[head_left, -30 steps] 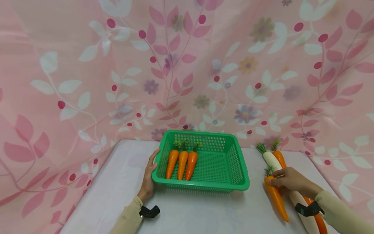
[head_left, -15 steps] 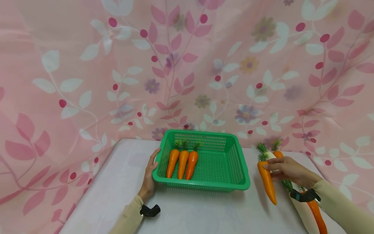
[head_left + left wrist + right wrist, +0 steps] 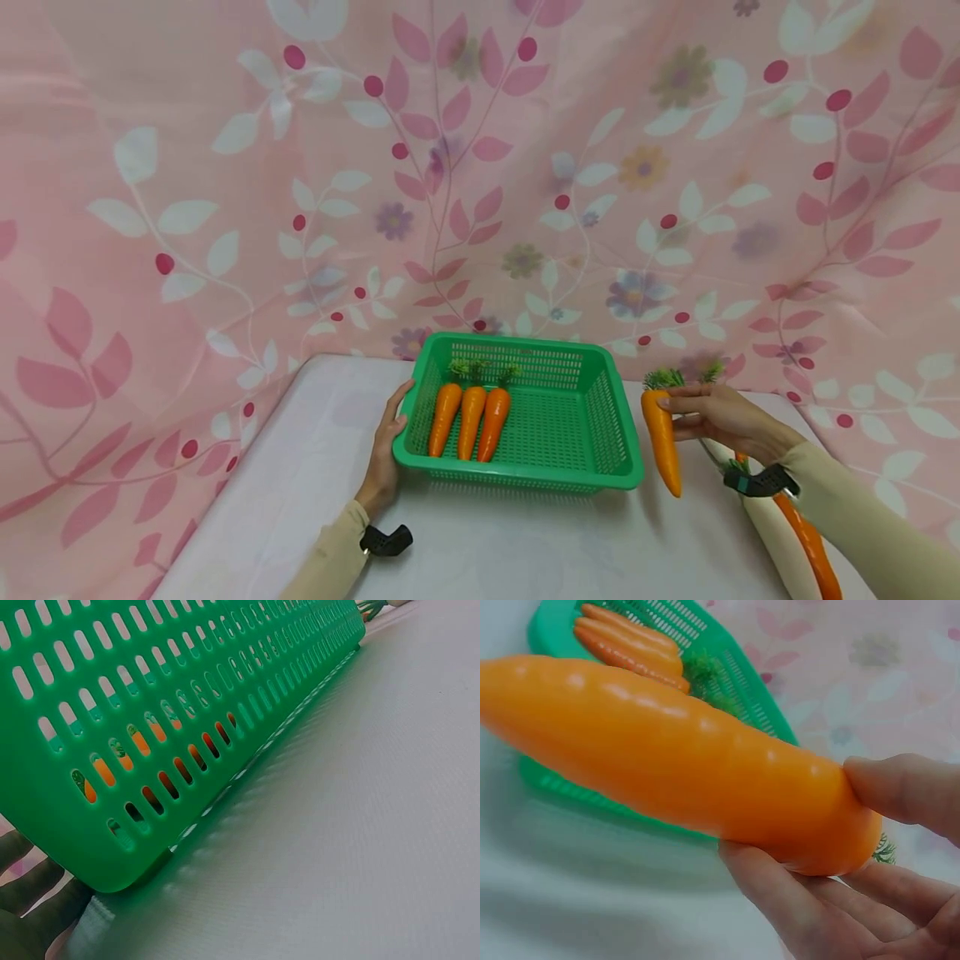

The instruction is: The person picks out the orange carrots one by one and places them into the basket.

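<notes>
Right of the basket (image 3: pixel 517 474), the right hand's grip (image 3: pixel 722 418) pinches a carrot (image 3: pixel 662 443); the left hand's (image 3: pixel 383 454), uncurled, touches the basket's left side.

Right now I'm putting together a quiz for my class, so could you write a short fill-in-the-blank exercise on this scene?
1. The basket's colour is ____.
2. Inside it lie exactly ____ carrots.
3. The hand holding another carrot is the person's ____ one.
4. The flowered cloth in the background is mostly ____.

Missing words: green; three; right; pink.
</notes>
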The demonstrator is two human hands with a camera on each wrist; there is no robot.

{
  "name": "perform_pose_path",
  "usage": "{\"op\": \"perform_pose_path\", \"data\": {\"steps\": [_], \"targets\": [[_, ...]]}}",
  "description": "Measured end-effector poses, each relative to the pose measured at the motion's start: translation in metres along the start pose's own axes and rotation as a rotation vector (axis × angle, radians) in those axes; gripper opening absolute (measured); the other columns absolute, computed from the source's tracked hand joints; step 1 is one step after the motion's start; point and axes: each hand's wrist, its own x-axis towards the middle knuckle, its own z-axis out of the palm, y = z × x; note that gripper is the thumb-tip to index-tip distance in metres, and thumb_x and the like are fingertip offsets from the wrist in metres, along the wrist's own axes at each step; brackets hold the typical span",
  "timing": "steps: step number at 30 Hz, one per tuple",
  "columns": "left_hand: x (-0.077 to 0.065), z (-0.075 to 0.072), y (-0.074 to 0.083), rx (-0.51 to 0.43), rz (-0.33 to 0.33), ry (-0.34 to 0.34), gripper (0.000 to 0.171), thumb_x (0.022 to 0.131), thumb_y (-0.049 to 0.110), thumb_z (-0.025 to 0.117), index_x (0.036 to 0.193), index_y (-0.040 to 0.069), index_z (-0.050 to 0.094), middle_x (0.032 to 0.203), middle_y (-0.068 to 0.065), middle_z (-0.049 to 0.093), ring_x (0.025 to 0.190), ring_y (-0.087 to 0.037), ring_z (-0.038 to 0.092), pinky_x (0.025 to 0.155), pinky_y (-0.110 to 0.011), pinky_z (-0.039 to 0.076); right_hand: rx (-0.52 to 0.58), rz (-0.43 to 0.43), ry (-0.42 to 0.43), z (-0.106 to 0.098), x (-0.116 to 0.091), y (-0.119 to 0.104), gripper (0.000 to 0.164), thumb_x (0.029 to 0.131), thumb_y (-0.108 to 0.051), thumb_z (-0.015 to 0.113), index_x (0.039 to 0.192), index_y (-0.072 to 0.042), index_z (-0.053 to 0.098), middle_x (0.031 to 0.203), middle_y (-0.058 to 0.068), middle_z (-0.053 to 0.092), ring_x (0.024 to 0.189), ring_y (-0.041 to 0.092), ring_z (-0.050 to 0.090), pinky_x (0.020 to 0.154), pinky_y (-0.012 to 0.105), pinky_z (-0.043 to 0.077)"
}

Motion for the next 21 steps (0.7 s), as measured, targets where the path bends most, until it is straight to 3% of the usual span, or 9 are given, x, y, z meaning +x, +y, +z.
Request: {"op": "perform_pose_path", "data": {"steps": [8,21], "targets": [[0.0,-0.001,-0.001,0.002,0.001,-0.002,0.056,0.111,0.031,0.025,0.167,0.035,0.032,0.175,0.007,0.025,0.154,-0.02,0.028,0.122,-0.059,0.018,-0.018,-0.027,0.001,0.011,0.01,-0.015,0.059,0.111,-0.02,0.056,0.152,0.018,0.04,0.118,0.004,0.072,0.109,0.028,0.076,0.094,0.044,0.06],[0.0,0.0,-0.001,-0.006,0.007,-0.004,0.057,0.111,0.03,0.024,0.167,0.034,0.032,0.175,0.007,0.024,0.155,-0.016,0.027,0.123,-0.059,0.015,0.02,-0.075,0.01,0.031,0.028,-0.031,0.061,0.11,-0.022,0.06,0.153,0.015,0.041,0.12,0.004,0.073,0.108,0.028,0.076,0.095,0.044,0.06]]}}
